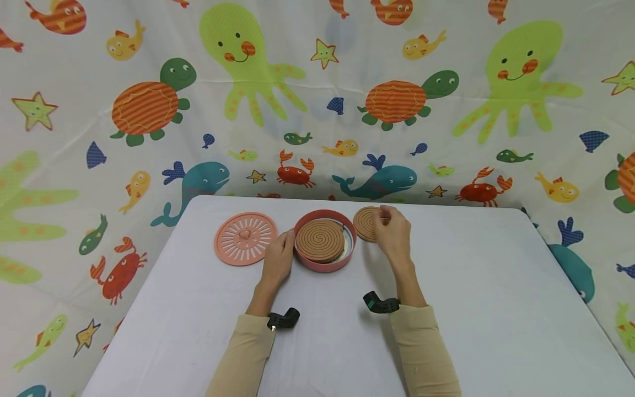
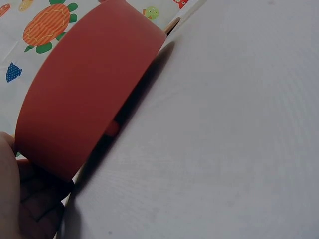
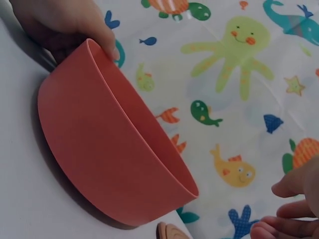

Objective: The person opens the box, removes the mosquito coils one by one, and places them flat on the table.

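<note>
A round coral-red container (image 1: 324,267) stands on the table with a brown mosquito coil (image 1: 319,240) inside it. My left hand (image 1: 279,258) grips the container's left wall, the thumb at the rim; the right wrist view shows this hand (image 3: 70,22) at the far side of the wall (image 3: 109,144). Right of the container lies another brown mosquito coil (image 1: 365,223). Over that coil's right edge is my right hand (image 1: 394,234). In the right wrist view its thumb and fingers (image 3: 294,224) are apart, with nothing visible between them. The coil's edge (image 3: 172,231) shows low in that view.
A pink slotted lid (image 1: 246,239) with a small knob lies left of the container. The white table (image 1: 496,298) ends at a hanging cloth (image 1: 307,138) printed with sea animals. Each wrist wears a black camera band (image 1: 381,302).
</note>
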A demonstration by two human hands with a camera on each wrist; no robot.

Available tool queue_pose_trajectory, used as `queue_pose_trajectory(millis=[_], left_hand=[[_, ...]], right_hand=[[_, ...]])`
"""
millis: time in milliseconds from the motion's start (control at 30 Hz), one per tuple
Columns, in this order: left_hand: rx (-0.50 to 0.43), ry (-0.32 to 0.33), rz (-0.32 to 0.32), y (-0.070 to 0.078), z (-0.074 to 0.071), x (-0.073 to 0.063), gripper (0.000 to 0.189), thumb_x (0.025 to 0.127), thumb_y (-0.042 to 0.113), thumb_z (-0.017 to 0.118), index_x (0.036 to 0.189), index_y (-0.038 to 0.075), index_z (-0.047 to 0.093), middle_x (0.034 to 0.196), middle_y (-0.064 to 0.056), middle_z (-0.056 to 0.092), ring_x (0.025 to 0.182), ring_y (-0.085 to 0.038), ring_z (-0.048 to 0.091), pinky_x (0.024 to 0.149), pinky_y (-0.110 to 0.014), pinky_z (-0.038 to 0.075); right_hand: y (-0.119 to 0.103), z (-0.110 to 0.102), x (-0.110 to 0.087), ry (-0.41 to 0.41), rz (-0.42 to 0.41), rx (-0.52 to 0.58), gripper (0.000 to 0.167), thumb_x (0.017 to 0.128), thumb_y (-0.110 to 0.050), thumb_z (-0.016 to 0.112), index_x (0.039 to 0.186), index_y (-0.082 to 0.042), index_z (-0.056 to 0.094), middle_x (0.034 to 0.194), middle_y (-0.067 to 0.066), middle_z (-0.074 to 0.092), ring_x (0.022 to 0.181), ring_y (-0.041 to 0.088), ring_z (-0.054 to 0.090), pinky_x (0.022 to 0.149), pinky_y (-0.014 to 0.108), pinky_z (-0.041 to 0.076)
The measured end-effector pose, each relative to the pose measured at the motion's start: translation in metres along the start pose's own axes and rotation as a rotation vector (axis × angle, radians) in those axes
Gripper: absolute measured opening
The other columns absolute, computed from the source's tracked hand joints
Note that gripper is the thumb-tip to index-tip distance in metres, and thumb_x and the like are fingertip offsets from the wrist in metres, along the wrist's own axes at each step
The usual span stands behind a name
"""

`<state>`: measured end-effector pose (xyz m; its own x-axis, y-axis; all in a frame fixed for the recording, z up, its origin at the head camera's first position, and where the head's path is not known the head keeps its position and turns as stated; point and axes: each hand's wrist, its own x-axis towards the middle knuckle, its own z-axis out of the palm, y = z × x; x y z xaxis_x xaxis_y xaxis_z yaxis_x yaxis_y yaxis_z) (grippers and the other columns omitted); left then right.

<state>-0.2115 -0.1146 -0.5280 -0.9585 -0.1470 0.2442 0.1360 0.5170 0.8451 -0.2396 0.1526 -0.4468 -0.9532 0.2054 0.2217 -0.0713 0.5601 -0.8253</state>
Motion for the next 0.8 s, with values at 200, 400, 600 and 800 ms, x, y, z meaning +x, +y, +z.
queue_pose_trajectory(millis=[200, 400, 600, 800], left_hand=[[0.004, 0.003, 0.0, -0.001, 0.001, 0.0, 0.045, 0.108, 0.036, 0.041, 0.13, 0.006, 0.066, 0.128, -0.014, 0.069, 0.127, -0.029, 0.062, 0.107, -0.048, 0.05], [0.005, 0.002, -0.002, -0.001, 0.001, 0.0, 0.045, 0.108, 0.036, 0.041, 0.13, 0.006, 0.066, 0.128, -0.014, 0.069, 0.127, -0.03, 0.062, 0.106, -0.048, 0.05], [0.006, 0.001, -0.002, -0.001, 0.001, 0.0, 0.045, 0.108, 0.036, 0.041, 0.131, 0.006, 0.066, 0.129, -0.015, 0.069, 0.128, -0.029, 0.061, 0.108, -0.048, 0.049], [0.005, 0.009, 0.001, -0.001, 0.001, 0.0, 0.044, 0.108, 0.036, 0.041, 0.13, 0.007, 0.067, 0.129, -0.014, 0.069, 0.128, -0.029, 0.061, 0.108, -0.048, 0.049]], right_hand=[[-0.005, 0.003, -0.003, -0.016, -0.01, -0.016, 0.04, 0.099, -0.02, 0.059, 0.131, 0.003, 0.061, 0.115, 0.021, 0.068, 0.104, 0.033, 0.066, 0.094, 0.045, 0.058], [-0.008, 0.006, -0.006, -0.04, -0.012, -0.03, 0.04, 0.1, -0.02, 0.058, 0.133, 0.003, 0.059, 0.117, 0.021, 0.068, 0.105, 0.033, 0.066, 0.095, 0.045, 0.058], [-0.011, 0.01, -0.009, -0.054, -0.035, -0.034, 0.039, 0.099, -0.02, 0.058, 0.131, 0.003, 0.061, 0.116, 0.021, 0.068, 0.104, 0.033, 0.066, 0.092, 0.045, 0.059], [-0.012, 0.016, -0.01, -0.05, -0.064, -0.043, 0.038, 0.098, -0.019, 0.061, 0.128, 0.003, 0.063, 0.116, 0.02, 0.067, 0.103, 0.032, 0.066, 0.091, 0.045, 0.06]])
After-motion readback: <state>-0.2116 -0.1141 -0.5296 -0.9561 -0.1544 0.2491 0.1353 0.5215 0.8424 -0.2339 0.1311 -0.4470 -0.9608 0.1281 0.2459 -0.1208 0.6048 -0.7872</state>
